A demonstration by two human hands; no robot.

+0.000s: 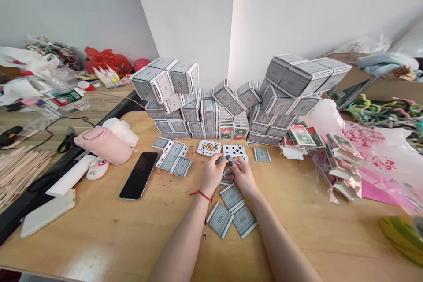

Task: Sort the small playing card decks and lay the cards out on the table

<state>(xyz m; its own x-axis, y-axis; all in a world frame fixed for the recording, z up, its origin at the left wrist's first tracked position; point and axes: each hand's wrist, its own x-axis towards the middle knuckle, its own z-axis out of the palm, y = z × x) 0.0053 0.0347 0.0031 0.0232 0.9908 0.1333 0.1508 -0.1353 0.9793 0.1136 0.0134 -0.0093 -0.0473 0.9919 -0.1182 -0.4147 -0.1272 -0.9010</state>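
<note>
My left hand (pixel 212 172), with a red string on its wrist, and my right hand (pixel 243 175) meet at the middle of the table. Their fingers are closed on a playing card (pixel 226 170), of which only a small part shows between them. Just beyond lie two face-up cards, a picture card (pixel 209 147) and a spade card (pixel 234 150). Below my hands, between the forearms, are several grey-backed folded cards (pixel 220 220). To the left sits a group of folded cards (pixel 176 158), and a single grey-backed card (pixel 262 154) lies to the right.
Grey-backed card blocks (pixel 205 116) form a stacked structure along the wall. A black phone (pixel 139 175), pink bottle (pixel 104 144) and white power bank (pixel 49 213) lie left. Opened card boxes (pixel 343 163), a pink-printed plastic bag (pixel 373 150) and yellow tape roll (pixel 405 233) are right.
</note>
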